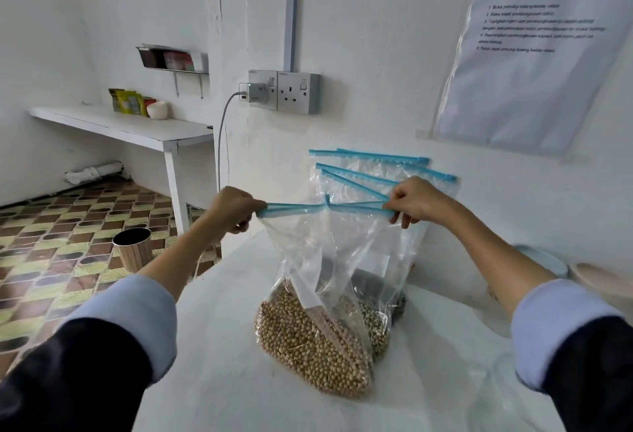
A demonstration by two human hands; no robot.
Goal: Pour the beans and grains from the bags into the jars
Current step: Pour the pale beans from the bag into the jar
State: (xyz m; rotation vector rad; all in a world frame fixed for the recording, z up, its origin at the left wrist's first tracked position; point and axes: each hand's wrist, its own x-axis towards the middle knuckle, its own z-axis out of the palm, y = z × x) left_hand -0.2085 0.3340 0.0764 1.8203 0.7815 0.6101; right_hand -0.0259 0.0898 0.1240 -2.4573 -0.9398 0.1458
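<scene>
Hands pinch the blue zip [329,208] of the front bag [318,260]: left hand [236,207] shut on one end, right hand [412,200] on the other. Bag stands on the table [222,363], tan beans [308,346] at its bottom. More bags [376,174] lean behind it.

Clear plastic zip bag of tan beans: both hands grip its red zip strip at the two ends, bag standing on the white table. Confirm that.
Not quite: in the head view the zip strip is blue, not red. The rest holds: the left hand and right hand grip its two ends, and the clear plastic zip bag of tan beans stands on the white table.
</scene>
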